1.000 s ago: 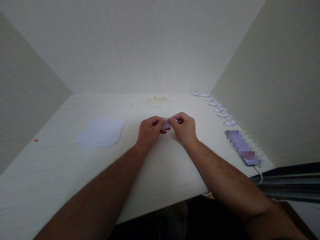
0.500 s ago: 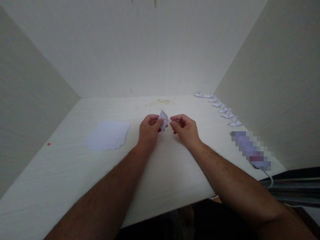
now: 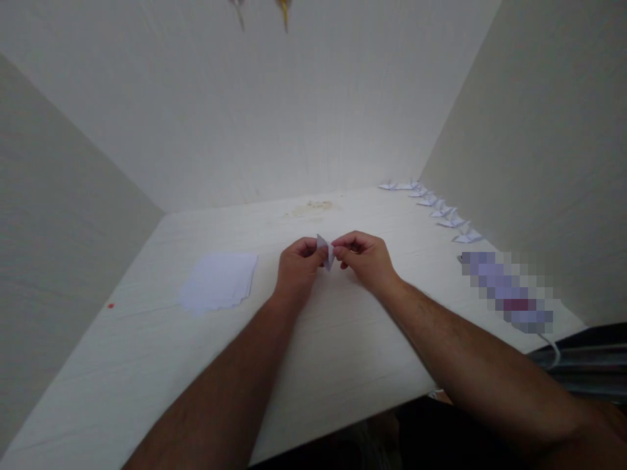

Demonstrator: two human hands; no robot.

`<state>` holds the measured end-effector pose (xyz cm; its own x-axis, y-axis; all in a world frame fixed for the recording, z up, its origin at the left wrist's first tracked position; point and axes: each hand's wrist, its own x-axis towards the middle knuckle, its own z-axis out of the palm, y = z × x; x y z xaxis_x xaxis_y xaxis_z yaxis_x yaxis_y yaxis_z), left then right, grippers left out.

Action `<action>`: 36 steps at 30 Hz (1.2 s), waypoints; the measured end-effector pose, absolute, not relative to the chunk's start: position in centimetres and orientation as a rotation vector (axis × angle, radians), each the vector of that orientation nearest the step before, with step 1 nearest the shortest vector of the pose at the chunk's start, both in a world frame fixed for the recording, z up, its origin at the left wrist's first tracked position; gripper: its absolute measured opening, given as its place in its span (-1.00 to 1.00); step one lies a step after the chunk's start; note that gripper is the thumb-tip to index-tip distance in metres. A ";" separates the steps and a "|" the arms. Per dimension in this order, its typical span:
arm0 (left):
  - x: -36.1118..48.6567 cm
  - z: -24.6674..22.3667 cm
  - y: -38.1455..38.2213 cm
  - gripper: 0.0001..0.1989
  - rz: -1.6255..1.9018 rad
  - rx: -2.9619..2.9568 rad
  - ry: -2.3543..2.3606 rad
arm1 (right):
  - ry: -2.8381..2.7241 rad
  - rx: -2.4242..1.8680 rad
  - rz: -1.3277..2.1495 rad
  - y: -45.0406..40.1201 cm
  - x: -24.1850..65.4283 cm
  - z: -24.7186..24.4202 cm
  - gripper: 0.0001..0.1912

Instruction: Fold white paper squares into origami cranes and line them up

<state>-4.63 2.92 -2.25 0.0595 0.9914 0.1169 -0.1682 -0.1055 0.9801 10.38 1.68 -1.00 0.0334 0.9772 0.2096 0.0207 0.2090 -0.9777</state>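
Note:
A small folded white paper [image 3: 330, 255] is held up above the middle of the table, between my two hands. My left hand [image 3: 300, 262] pinches its left side, thumb in front and fingers behind. The thumb and forefinger of my right hand [image 3: 365, 256] are closed on the paper's right edge. One pointed corner of the paper sticks up over the left thumb. Part of the paper is hidden by the fingers.
A stack of white paper sheets [image 3: 219, 281] lies on the white table [image 3: 323, 365] to the left. Several folded paper boats [image 3: 443, 212] line the right side towards the back corner. Nearer on the right is a blurred-out object [image 3: 504, 290] with a white cable [image 3: 552, 349]. Walls enclose three sides.
My right hand was apart from the paper and has come in to grip its right edge. The paper has turned in my left hand. The whole view has shifted and tilted slightly.

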 end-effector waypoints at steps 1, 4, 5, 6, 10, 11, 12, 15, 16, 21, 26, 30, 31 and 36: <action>-4.6 -2.2 2.9 -0.79 1.306 1.172 0.968 | -1.283 -1.084 1.029 1.6 10.4 -0.9 -0.80; -4.5 -1.8 2.8 -0.78 1.310 1.100 0.933 | -1.262 -1.098 1.044 1.6 10.3 -0.7 -0.79; -4.5 -1.7 2.7 -0.78 1.313 1.083 0.924 | -1.257 -1.099 1.050 1.5 10.3 -0.7 -0.79; -4.4 -1.6 2.7 -0.78 1.315 1.073 0.918 | -1.255 -1.098 1.055 1.5 10.3 -0.6 -0.79; -4.5 -1.5 2.6 -0.79 1.302 1.090 0.920 | -1.269 -1.106 1.052 1.5 10.3 -0.6 -0.79; -4.5 -1.5 2.7 -0.78 1.299 1.102 0.923 | -1.268 -1.112 1.045 1.5 10.3 -0.6 -0.79; -4.5 -1.6 2.7 -0.78 1.294 1.116 0.926 | -1.263 -1.116 1.040 1.5 10.3 -0.5 -0.78; -4.6 -1.9 2.8 -0.77 1.289 1.152 0.948 | -1.237 -1.114 1.042 1.5 10.3 -0.5 -0.76; -4.6 -2.0 2.8 -0.76 1.292 1.158 0.956 | -1.230 -1.111 1.044 1.5 10.3 -0.5 -0.75; -4.8 -2.3 3.0 -0.76 1.324 1.239 1.000 | -1.217 -1.094 1.011 1.6 10.3 -0.5 -0.75; -4.7 -2.5 3.1 -0.72 1.353 1.226 0.978 | -1.270 -1.109 1.104 1.6 10.1 -0.8 -0.66; -4.5 -2.1 2.8 -0.73 1.337 1.195 0.972 | -1.309 -1.133 1.099 1.6 10.0 -1.0 -0.62; -4.4 -2.0 2.7 -0.74 1.333 1.186 0.963 | -1.312 -1.138 1.084 1.6 10.0 -1.1 -0.63; -4.2 -1.5 2.4 -0.88 1.341 1.158 0.975 | -1.365 -1.171 1.008 1.6 10.0 -1.2 -0.68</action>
